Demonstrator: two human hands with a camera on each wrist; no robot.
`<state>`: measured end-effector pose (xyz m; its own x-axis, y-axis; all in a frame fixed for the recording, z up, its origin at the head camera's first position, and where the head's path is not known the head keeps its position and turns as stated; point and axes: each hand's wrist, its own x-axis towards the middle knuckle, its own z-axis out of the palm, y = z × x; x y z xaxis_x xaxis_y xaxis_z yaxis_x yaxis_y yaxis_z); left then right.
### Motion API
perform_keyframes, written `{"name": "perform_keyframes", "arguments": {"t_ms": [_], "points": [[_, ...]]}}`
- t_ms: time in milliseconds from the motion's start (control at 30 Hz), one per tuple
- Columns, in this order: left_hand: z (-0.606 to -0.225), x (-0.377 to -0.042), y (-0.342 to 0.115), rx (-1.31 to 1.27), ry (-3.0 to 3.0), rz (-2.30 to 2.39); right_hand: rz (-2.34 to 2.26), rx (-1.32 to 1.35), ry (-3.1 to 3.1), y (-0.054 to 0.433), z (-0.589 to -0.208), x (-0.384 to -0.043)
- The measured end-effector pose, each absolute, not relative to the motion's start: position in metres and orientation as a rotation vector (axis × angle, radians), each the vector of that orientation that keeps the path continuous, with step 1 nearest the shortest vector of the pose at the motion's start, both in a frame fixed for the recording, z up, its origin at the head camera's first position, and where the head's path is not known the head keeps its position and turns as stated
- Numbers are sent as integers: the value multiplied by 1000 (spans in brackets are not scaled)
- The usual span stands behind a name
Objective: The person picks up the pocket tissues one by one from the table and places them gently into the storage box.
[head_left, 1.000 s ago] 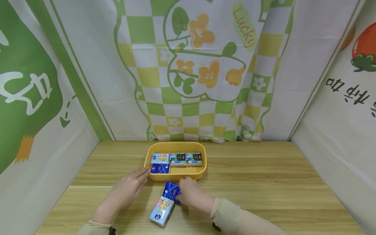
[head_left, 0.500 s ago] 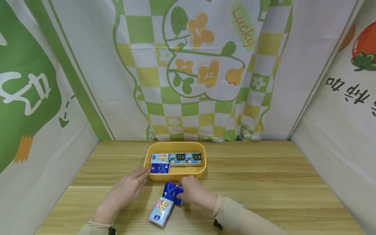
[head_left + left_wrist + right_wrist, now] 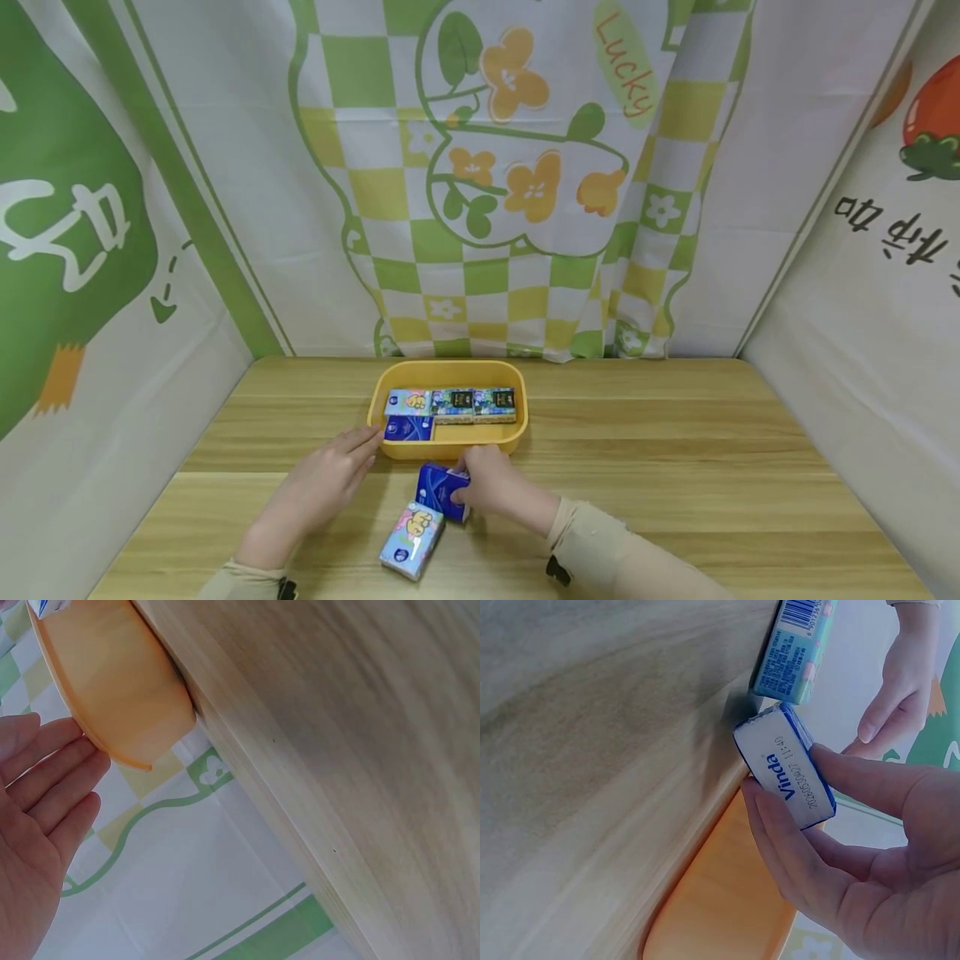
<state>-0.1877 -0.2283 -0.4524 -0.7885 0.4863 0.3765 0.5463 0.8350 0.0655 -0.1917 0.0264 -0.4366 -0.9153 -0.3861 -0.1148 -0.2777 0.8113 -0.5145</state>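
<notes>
Head view: the right hand (image 3: 498, 483) is clamped on the blue pack (image 3: 438, 490), which sits just beyond the yellow tray (image 3: 450, 452) at its six o'clock; a light-blue pack (image 3: 412, 540) lies at the blue one's seven o'clock. The left hand (image 3: 330, 475) is at the tray's eight o'clock.

Left wrist view: that hand's fingers are straight, together, holding nothing, tips against the tray's rim.

Right wrist view: thumb and fingers pinch the blue pack; whether it is off the surface, I cannot tell. The step looks like picking up; next calls for a steady lift, clear of the light-blue pack at twelve o'clock.
</notes>
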Motion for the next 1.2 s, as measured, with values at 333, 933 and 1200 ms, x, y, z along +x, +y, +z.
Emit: {"name": "perform_keyframes", "arguments": {"t_ms": [333,933,1200], "points": [[-452,-188,-228,-780,-2665,-244,-784,-569,2784,26,-434,-193],[-453,-187,-229,-769,-2679,-239,-837,-603,2813,27,-420,-193],[-453,-188,-229,-788,-2646,-242,-844,-647,2851,29,-413,-200]]}}
